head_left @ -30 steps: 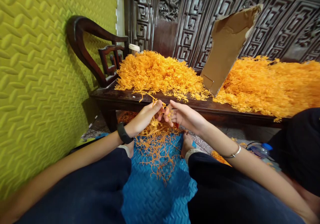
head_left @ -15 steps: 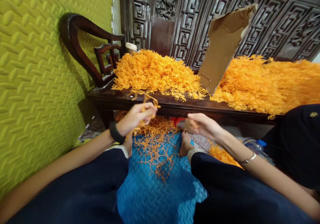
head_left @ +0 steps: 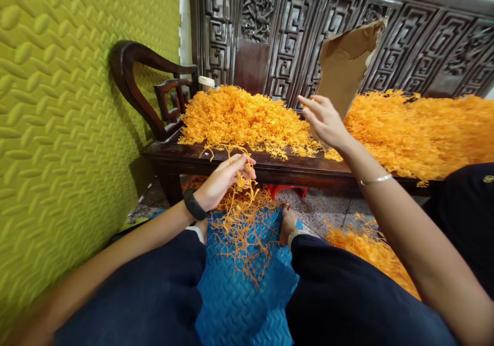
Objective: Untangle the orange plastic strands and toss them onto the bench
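Left hand (head_left: 227, 179) grips orange sprig (head_left: 228, 147) at bench's (head_left: 285, 167) near edge, left pile (head_left: 243, 112) beyond. Right hand (head_left: 324, 120) raised in front of cardboard (head_left: 341, 71), fingers extended; can't tell if gripping anything.

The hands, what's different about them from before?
The right hand moved up and forward, away from the left hand, toward the cardboard; I can't tell if it holds anything. The left hand still holds orange strands. The cardboard and orange piles stayed put.
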A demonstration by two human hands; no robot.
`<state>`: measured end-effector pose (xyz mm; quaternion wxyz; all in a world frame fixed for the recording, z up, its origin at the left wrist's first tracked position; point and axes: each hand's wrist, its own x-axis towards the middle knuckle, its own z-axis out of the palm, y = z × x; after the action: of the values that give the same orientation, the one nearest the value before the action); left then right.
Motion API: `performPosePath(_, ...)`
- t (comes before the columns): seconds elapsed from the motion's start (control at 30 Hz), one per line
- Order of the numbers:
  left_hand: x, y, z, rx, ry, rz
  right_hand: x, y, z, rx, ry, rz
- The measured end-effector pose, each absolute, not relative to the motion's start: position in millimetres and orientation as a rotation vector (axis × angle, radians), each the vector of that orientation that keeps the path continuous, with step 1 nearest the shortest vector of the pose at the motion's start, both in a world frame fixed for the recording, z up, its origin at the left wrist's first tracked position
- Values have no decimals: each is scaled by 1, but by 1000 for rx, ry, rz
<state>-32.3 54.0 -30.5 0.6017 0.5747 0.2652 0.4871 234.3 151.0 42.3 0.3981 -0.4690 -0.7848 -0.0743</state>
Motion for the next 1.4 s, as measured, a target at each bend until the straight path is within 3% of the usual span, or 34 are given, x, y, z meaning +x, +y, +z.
performPosePath(0.1,-28,53,-31,1337,633,1099,247,186,35,-1400,-2017,-71)
performPosePath(0.2,-26,53,-32,1340,683,1088,239,186,16,-1252,-1939,47)
performPosePath(0.43,-29,58,-38,1345,737,1135,177,104,-5,-872,-1819,1193)
performPosePath(0.53,-28,58,-38,1299,712,1156,160,70,-6,-807,-1823,1467)
performPosePath(0.83,-20,59,-40,1240,707,1154,144,59,-21,-985,-1857,1437)
performPosePath(1.13,-23,62,-43,1226,691,1169,140,64,-36,-781,-1594,1642)
performPosePath(1.4,-27,58,-41,1517,759,940,140,60,-41,-682,-1586,1818)
